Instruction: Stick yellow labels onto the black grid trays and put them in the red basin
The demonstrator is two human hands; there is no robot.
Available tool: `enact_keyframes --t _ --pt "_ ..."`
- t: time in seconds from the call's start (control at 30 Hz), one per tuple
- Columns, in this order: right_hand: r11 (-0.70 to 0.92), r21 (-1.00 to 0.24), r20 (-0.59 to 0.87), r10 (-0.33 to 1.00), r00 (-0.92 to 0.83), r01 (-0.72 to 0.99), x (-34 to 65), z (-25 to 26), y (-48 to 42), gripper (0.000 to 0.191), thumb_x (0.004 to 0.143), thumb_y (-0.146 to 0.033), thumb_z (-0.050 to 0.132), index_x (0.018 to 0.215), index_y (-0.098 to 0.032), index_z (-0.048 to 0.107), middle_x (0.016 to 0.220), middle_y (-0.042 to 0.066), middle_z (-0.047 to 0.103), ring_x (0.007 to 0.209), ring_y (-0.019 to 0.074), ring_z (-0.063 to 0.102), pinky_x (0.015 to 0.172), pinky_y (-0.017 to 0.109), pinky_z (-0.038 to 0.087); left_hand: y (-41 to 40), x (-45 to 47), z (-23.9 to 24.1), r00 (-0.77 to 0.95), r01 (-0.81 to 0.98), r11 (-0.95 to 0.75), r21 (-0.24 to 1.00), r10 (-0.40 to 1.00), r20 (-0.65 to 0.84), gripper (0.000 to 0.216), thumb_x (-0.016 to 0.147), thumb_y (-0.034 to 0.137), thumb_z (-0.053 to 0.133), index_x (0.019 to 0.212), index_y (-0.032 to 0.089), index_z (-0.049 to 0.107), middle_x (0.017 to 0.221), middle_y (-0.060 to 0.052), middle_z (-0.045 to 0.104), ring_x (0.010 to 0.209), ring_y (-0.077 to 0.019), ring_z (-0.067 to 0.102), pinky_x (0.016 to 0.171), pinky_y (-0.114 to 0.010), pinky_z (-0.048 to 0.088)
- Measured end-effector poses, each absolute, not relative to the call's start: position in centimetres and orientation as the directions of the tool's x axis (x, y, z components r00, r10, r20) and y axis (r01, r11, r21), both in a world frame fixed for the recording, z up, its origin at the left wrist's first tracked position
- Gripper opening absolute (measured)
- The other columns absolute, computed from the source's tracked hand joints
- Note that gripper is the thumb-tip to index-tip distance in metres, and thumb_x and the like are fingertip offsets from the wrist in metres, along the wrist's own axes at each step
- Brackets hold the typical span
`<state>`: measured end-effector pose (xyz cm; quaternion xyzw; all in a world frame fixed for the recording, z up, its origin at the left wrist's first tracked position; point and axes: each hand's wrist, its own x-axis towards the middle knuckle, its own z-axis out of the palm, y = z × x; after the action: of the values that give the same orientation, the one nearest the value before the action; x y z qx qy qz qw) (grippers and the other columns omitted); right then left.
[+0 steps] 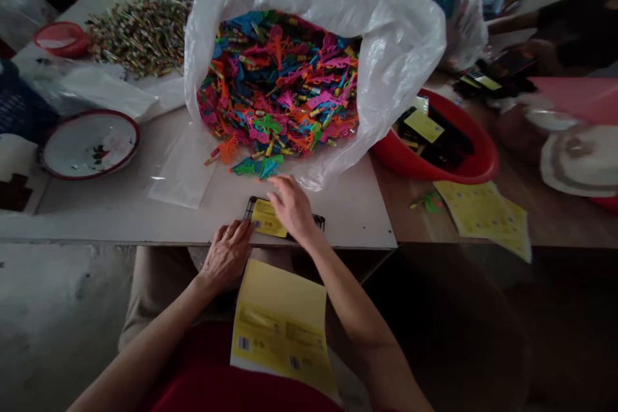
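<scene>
A small black packet point(316, 220) with a yellow label point(267, 218) lies at the near edge of the white table point(120, 215). My left hand point(226, 255) rests at the table edge, its fingertips touching the packet's left side. My right hand point(291, 205) lies flat over the packet with fingers stretched toward green toy pieces point(255, 167). These pieces spill from a big clear plastic bag point(400, 45) full of colourful plastic toys point(282, 80). A yellow sticker sheet point(280, 325) lies on my lap.
A red basin point(477, 164) with black packets stands to the right, yellow sheets point(485, 215) beside it. A red-rimmed white plate point(89, 143), a red bowl point(62, 38) and a heap of small sticks point(140, 32) sit at the left. A clear flat bag point(181, 174) lies nearby.
</scene>
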<state>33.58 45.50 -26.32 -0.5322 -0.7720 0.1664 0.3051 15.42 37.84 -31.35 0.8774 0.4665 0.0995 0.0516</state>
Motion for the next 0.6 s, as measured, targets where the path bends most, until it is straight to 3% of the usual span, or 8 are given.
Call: enact_keyframes --t 0.07,0.13,0.23,0.33,0.43,0.5,0.6 --pt "0.485 -0.588 0.355 0.874 -0.333 0.647 31.7 -26.9 42.4 0.04 0.093 -0.025 0.046 0.131 -0.013 0.046 0.125 0.016 0.054 0.121 0.0216 0.048 0.104 0.037 0.041 37.7 15.3 -31.7 0.553 0.796 -0.569 0.204 0.822 0.134 0.045 0.087 0.016 0.047 0.132 0.018 0.051 0.135 -0.011 0.054 0.124 -0.0278 0.045 0.096 -0.043 0.04" --pt "0.537 -0.558 0.308 0.842 -0.443 0.633 29.9 -28.6 40.2 0.056 0.095 -0.036 0.044 0.142 -0.009 0.031 0.139 0.02 0.044 0.133 0.0243 0.036 0.109 0.042 0.035 37.7 15.1 -32.2 0.561 0.783 -0.58 0.225 0.815 0.146 0.045 0.085 0.017 0.05 0.13 0.018 0.053 0.133 -0.013 0.055 0.126 -0.0293 0.043 0.098 -0.044 0.039" --pt "0.463 -0.445 0.146 0.882 -0.448 0.766 29.5 -31.8 39.6 0.076 0.093 -0.05 0.044 0.146 -0.003 0.019 0.149 0.026 0.028 0.143 0.0304 0.018 0.113 0.051 0.026 38.1 14.8 -32.7 0.563 0.77 -0.583 0.26 0.812 0.152 0.045 0.088 0.018 0.049 0.133 0.015 0.05 0.136 -0.014 0.052 0.127 -0.0296 0.042 0.1 -0.045 0.038" --pt "0.434 -0.273 0.088 0.9 -0.426 0.859 31.8 -33.2 40.0 0.079 0.092 -0.051 0.045 0.147 -0.001 0.018 0.152 0.025 0.021 0.144 0.0326 0.013 0.113 0.053 0.024 38.1 14.2 -32.3 0.564 0.767 -0.576 0.283 0.815 0.131 0.043 0.091 0.018 0.043 0.134 0.021 0.05 0.141 -0.01 0.048 0.128 -0.0275 0.041 0.1 -0.044 0.037" --pt "0.446 -0.066 0.208 0.881 -0.425 0.893 34.9 -33.5 39.0 0.076 0.093 -0.043 0.044 0.15 -0.004 0.011 0.15 0.023 0.028 0.14 0.0335 0.024 0.108 0.053 0.031 36.9 14.2 -32.7 0.549 0.777 -0.577 0.252 0.817 0.177 0.044 0.089 0.018 0.046 0.131 0.025 0.052 0.135 -0.007 0.054 0.123 -0.0243 0.045 0.1 -0.041 0.037" --pt "0.426 0.05 0.336 0.845 -0.417 0.903 37.1 -35.3 39.3 0.075 0.093 -0.039 0.04 0.152 -0.012 0.003 0.148 0.018 0.036 0.135 0.0326 0.036 0.105 0.052 0.036 37.4 15.2 -35.2 0.558 0.767 -0.615 0.182 0.78 0.284 0.04 0.088 0.026 0.051 0.128 0.025 0.054 0.121 -0.006 0.063 0.108 -0.0202 0.054 0.093 -0.034 0.042" --pt "0.372 0.117 0.513 0.771 -0.377 0.921 38.9 -39.5 42.4 0.069 0.092 -0.03 0.033 0.151 -0.021 -0.001 0.136 0.015 0.052 0.119 0.0326 0.055 0.094 0.05 0.043 42.6 17.2 -40.0 0.53 0.776 -0.628 -0.058 0.599 0.6 0.016 0.089 0.033 0.052 0.088 0.03 0.068 0.072 0.0 0.067 0.077 -0.0163 0.059 0.076 -0.029 0.046"
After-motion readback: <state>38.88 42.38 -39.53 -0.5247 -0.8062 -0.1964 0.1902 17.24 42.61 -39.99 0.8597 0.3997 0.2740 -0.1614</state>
